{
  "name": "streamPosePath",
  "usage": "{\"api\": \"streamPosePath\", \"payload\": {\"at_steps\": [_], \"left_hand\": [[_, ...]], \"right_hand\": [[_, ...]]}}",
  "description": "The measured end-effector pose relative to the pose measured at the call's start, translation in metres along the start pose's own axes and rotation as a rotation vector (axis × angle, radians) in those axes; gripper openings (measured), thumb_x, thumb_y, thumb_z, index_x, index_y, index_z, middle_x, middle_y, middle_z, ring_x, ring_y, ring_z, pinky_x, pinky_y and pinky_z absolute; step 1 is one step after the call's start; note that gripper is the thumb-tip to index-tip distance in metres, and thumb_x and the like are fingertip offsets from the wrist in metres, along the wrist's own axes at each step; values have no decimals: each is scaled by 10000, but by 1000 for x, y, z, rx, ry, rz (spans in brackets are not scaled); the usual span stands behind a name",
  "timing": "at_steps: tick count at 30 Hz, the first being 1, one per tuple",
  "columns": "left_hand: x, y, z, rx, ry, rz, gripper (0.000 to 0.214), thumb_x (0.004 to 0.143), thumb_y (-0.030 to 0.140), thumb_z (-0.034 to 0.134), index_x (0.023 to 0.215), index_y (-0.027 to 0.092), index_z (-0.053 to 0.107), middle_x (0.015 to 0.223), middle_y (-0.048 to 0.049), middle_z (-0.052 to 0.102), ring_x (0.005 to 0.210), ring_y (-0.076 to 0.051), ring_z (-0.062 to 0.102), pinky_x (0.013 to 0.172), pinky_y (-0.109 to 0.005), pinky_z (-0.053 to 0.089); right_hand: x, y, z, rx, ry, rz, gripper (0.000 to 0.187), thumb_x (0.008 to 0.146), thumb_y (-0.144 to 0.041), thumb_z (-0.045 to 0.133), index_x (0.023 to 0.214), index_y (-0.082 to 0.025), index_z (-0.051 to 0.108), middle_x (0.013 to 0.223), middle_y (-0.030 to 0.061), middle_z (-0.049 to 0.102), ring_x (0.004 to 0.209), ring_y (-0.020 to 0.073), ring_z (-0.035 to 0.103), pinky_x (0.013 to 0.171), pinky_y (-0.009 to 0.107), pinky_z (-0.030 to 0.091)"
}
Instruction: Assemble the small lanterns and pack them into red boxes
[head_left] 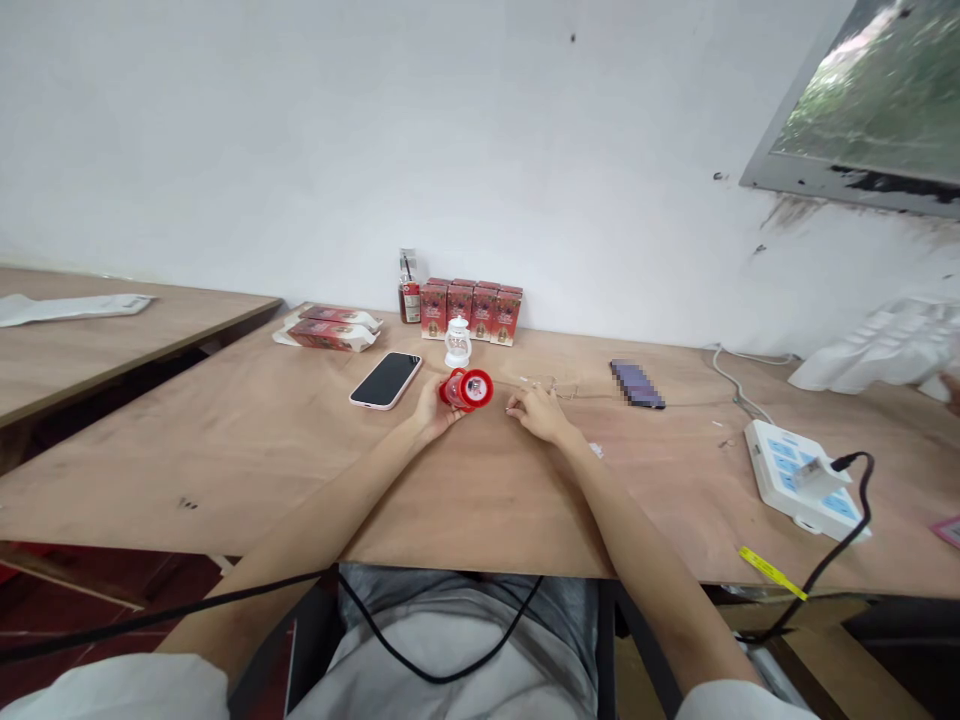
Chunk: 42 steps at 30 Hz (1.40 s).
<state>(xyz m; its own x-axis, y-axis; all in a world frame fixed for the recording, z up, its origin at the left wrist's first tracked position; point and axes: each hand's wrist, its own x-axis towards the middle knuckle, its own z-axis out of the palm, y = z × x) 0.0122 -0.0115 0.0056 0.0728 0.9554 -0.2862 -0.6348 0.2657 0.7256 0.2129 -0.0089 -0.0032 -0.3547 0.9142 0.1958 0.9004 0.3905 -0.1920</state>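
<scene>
My left hand (433, 405) is closed around a small red lantern-shaped toy (468, 389) that lies on its side on the wooden table (300, 450). My right hand (534, 410) rests on the table just right of it, fingers curled down and pinched on something too small to make out. A white toy lantern (457, 343) stands upright just behind the red one. A phone in a pink case (386, 379) lies face up to the left of my left hand.
Several red boxes (471, 310) line the wall, with a small bottle (409, 297) and wrapped red packs (330, 328) to their left. A dark phone (637, 384) lies at right. A white power strip (806, 478) with a black cable sits near the right edge.
</scene>
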Motion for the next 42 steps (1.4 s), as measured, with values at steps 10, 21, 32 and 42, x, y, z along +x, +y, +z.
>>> {"api": "streamPosePath", "payload": {"at_steps": [10, 21, 32, 42], "left_hand": [[-2, -1, 2, 11, -2, 5, 143, 842, 209, 443, 817, 141, 567, 674, -39, 619, 549, -151, 595, 488, -258, 508], [2, -3, 1, 65, 14, 15, 169, 845, 219, 449, 798, 135, 588, 667, -41, 623, 546, -148, 585, 498, -258, 503], [6, -7, -3, 65, -34, 29, 178, 844, 230, 465, 812, 127, 607, 705, -50, 644, 565, -147, 594, 528, -257, 517], [5, -5, -4, 80, -20, 22, 171, 839, 227, 472, 855, 132, 613, 749, -58, 655, 616, -157, 607, 552, -256, 517]], "right_hand": [[-2, -9, 5, 105, 428, -145, 148, 899, -212, 528, 879, -197, 674, 930, 64, 671, 943, 212, 572, 865, 373, 364], [-9, -45, 2, 339, 865, -318, 185, 901, -324, 542, 805, -220, 662, 812, 31, 639, 796, 160, 598, 768, 312, 420], [-13, -45, 3, 253, 637, -225, 262, 937, -330, 447, 926, -217, 683, 931, 73, 642, 912, 192, 579, 864, 343, 387], [-7, -51, 0, 858, 590, -149, 147, 798, -349, 609, 789, -211, 659, 927, 47, 587, 926, 179, 575, 818, 315, 470]]}}
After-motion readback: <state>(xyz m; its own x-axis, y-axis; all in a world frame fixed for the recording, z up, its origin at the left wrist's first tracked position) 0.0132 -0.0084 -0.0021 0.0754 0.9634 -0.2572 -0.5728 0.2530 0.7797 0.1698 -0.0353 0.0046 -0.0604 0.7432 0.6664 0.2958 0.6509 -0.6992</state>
